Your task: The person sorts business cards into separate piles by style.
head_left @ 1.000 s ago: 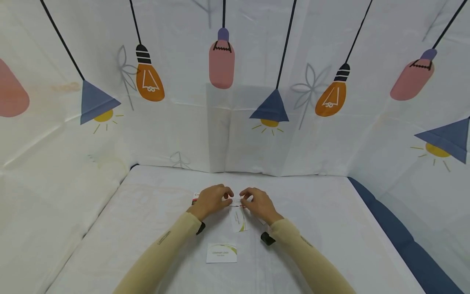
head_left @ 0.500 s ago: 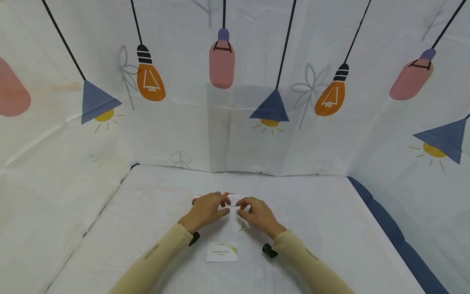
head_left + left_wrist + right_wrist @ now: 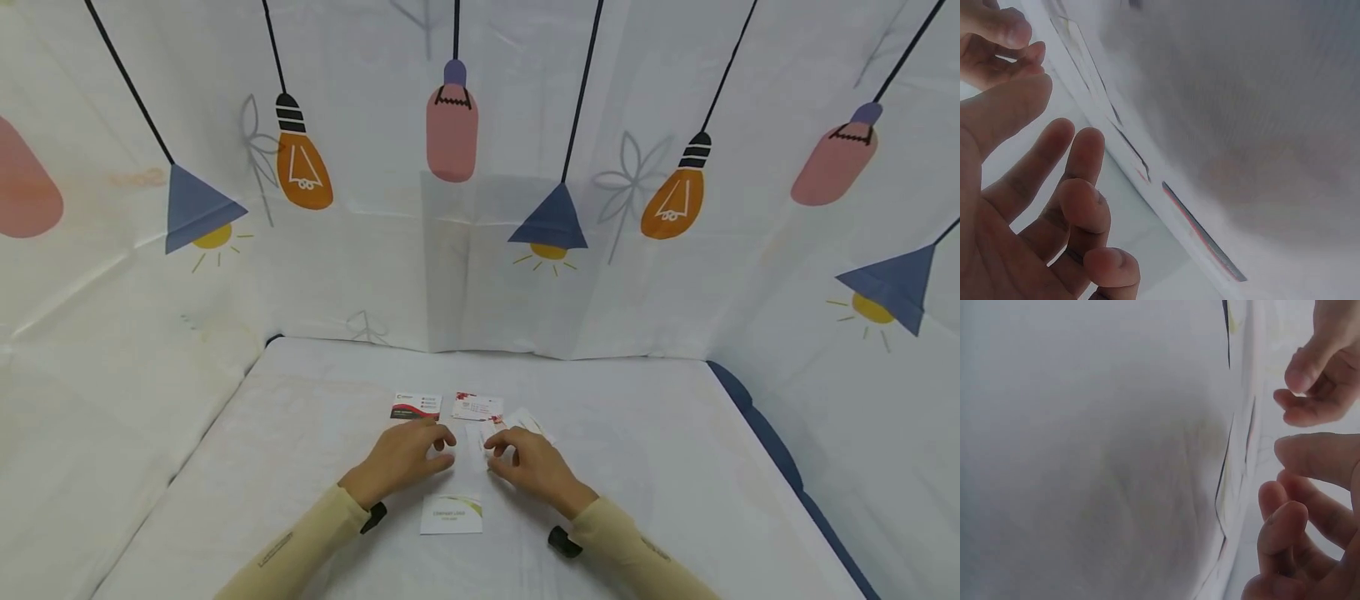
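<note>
My left hand [image 3: 405, 457] hovers over the white table with its fingers loosely bent and nothing between them. Just beyond it lies a business card [image 3: 415, 406] in white, red and black. My right hand [image 3: 538, 468], also holding nothing, is above a white card [image 3: 475, 437] that it partly hides. Behind that one lies a white card with red flowers [image 3: 477, 407], and a pale card [image 3: 528, 422] sits tilted beyond the right knuckles. Both wrist views show bent fingers [image 3: 1085, 206] with air between them and the tabletop.
Nearer to me, a white business card with a green curve [image 3: 452, 516] lies flat on the table [image 3: 315, 433]. Behind the table hangs a white curtain [image 3: 360, 250] printed with lamps, and dark blue material [image 3: 761, 442] runs along the right edge.
Both hands have drawn back toward me and moved apart, leaving the red-flowered card on the table. The red and black card is uncovered, and the pale tilted card shows at right.
</note>
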Available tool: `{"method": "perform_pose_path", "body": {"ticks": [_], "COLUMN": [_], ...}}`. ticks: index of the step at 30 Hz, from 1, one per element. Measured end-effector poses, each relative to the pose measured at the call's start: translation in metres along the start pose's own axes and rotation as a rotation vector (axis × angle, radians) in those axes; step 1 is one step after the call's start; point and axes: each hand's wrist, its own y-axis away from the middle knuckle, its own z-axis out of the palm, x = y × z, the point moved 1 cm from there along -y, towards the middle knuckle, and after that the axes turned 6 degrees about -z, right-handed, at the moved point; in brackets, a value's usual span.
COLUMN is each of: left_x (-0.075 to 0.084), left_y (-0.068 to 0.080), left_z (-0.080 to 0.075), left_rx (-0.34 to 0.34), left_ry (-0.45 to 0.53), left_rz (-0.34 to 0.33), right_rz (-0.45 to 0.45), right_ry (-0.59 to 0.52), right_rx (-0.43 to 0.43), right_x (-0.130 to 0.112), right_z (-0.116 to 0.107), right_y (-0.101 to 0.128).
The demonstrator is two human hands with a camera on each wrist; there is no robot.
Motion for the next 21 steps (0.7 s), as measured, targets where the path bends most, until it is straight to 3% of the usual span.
{"method": "perform_pose_path", "body": {"ticks": [21], "left_x": [-0.001], "left_y": [0.042], "left_z": [0.005], "left_rx": [-0.069], "left_ry": [0.057], "left_rz": [-0.036], "right_rz": [-0.003], "right_ry": [-0.024], "right_rx": [-0.075], "right_x": [-0.009], "right_z": [0.005], "right_y": [0.027]}}
